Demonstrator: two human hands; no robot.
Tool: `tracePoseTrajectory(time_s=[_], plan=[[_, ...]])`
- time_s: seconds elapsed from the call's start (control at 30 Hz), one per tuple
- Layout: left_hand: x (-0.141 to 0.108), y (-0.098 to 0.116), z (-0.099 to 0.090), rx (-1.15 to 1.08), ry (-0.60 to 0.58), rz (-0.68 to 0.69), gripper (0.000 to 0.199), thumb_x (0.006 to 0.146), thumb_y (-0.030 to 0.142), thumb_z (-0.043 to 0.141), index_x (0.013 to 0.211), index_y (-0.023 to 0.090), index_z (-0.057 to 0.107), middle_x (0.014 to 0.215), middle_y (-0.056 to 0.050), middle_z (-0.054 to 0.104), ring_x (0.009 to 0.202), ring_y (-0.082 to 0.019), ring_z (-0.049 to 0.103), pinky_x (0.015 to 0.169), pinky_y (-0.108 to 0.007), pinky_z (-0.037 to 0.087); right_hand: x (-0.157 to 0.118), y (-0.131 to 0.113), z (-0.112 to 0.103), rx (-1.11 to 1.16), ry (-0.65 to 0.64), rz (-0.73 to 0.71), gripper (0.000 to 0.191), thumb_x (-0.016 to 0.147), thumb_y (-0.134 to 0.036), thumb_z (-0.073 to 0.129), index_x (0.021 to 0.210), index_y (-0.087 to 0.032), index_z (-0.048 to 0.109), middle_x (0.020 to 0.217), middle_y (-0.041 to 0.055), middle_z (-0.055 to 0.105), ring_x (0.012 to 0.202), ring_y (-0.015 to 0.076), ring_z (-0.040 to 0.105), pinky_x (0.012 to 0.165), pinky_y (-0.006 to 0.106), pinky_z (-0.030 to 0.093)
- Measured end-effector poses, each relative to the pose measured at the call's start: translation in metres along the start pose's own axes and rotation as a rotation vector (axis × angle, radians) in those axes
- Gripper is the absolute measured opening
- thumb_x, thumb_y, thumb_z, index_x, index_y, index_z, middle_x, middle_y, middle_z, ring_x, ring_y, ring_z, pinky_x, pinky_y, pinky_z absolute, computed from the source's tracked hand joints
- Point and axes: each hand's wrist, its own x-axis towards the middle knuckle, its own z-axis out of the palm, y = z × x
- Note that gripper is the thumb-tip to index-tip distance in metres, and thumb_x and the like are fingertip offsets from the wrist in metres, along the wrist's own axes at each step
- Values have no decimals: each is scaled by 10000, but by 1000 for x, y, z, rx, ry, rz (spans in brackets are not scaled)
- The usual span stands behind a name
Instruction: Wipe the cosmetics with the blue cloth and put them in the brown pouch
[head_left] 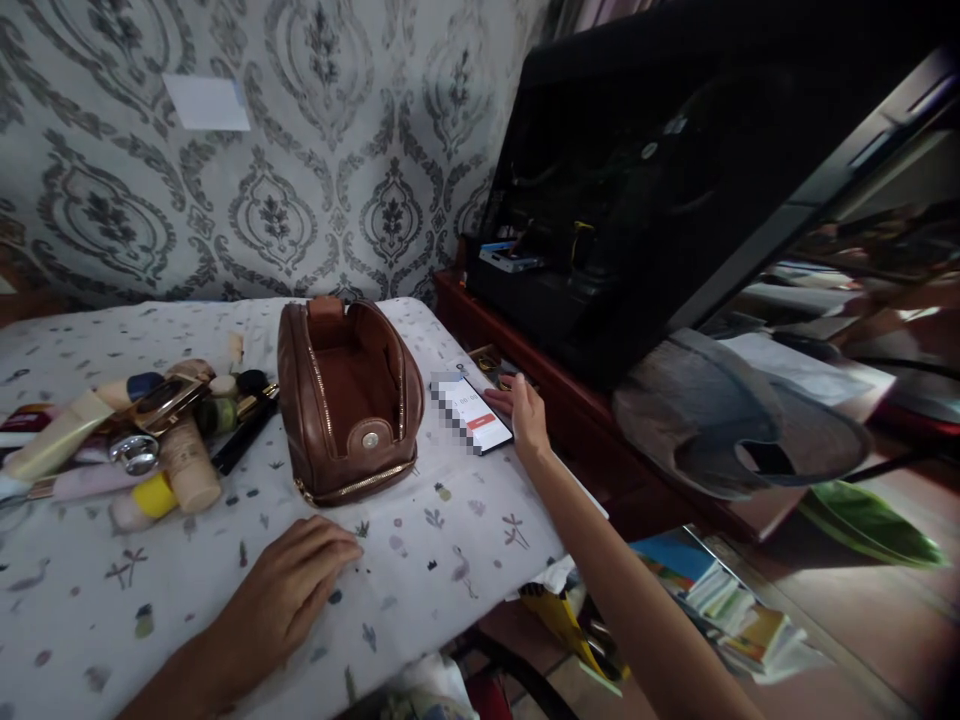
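A brown leather toiletry bag (304, 440) stands unzipped on the patterned tablecloth (420, 620), its inside facing up and nothing visible in it. In front of the bag, my left hand (300, 580) rests on the cloth, fingers loosely extended and holding nothing. To the bag's right lies a phone (491, 430) with a lit screen, part of it blurred out. My right hand (527, 420) is at the phone's right edge, fingers stretched out over it without gripping. Left of the bag is a pile of cosmetics, including a beige tube (191, 470) and a black pen-like item (246, 435).
A large black television (600, 200) stands on a red-brown cabinet (570, 410) along the right. Behind the table is a patterned wall (322, 150) with a white paper (206, 103). Books (735, 610) and a green leaf-shaped object (870, 525) lie lower right.
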Motion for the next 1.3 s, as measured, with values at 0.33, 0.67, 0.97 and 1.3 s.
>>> tracePoseTrajectory(time_s=[0.33,0.67,0.97,1.3], plan=[[3,2,-1,17,16,33,242,975,86,453,1106,197,623,1008,-33,715,938,-149,640,842,-254,525,-1,3,-1,23,26,21,590,871,-753,501,959,-182,619,874,132,765,934,312,759,915,486,593],[0,-1,1,14,-1,28,240,985,108,450,1110,203,633,1027,-37,712,950,-154,634,865,-255,518,2,4,-2,36,32,33,607,868,-767,480,971,-185,617,916,146,768,948,317,757,888,486,598],[1,2,-1,11,-4,9,255,978,98,446,1109,203,638,1027,-47,712,944,-157,638,827,-261,534,3,3,-3,38,50,-26,628,845,-801,469,955,-198,608,830,114,762,902,306,763,906,501,581],[7,15,-14,-27,19,4,280,982,89,425,1148,201,620,1026,-54,701,946,-152,647,835,-258,552,-24,-28,11,-83,120,-276,570,869,-704,510,985,-164,650,975,137,746,996,287,715,952,476,538]])
